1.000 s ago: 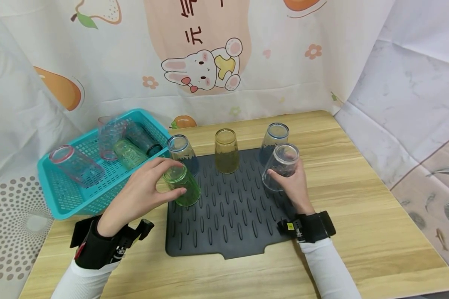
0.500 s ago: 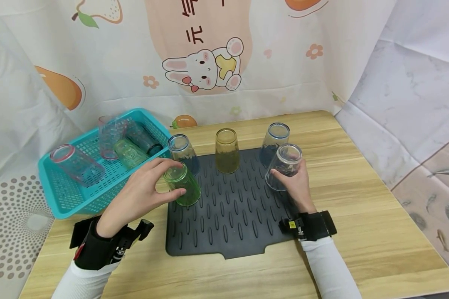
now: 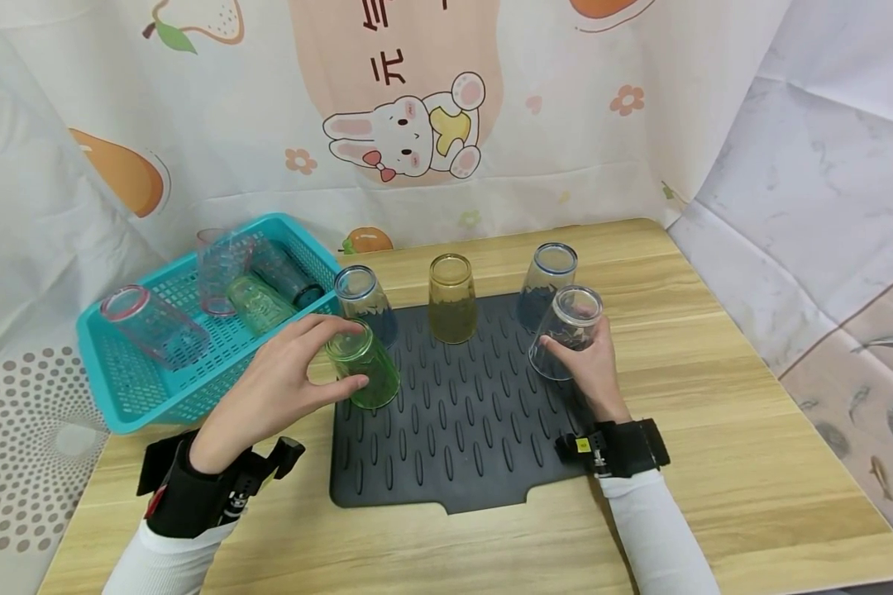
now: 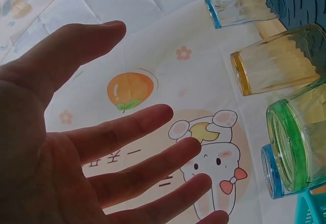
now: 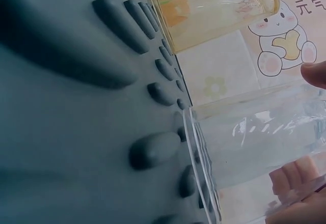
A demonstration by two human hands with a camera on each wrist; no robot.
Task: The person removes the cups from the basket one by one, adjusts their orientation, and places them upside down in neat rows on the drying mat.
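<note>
On the dark ribbed mat (image 3: 454, 438) several glasses stand upside down. My left hand (image 3: 279, 364) is spread beside the green glass (image 3: 375, 376); in the left wrist view its fingers are apart and that green glass (image 4: 288, 142) stands clear of them. With thumb and fingers around it, my right hand (image 3: 594, 372) holds a clear glass (image 3: 575, 310) at the mat's right side. The right wrist view shows this clear glass (image 5: 254, 137) with its mouth down at the mat. Behind are a bluish glass (image 3: 360, 289), a yellow glass (image 3: 452, 306) and another bluish glass (image 3: 551, 268).
A turquoise basket (image 3: 201, 402) at the left holds several glasses, among them a pink-rimmed glass (image 3: 156, 326) and a pale green glass (image 3: 259, 306). The wooden table (image 3: 744, 463) extends to the right. A printed curtain (image 3: 551, 165) hangs behind it.
My right hand and the clear glass have shifted slightly to the right since a second ago, then stay almost still. The left hand keeps its place beside the green glass.
</note>
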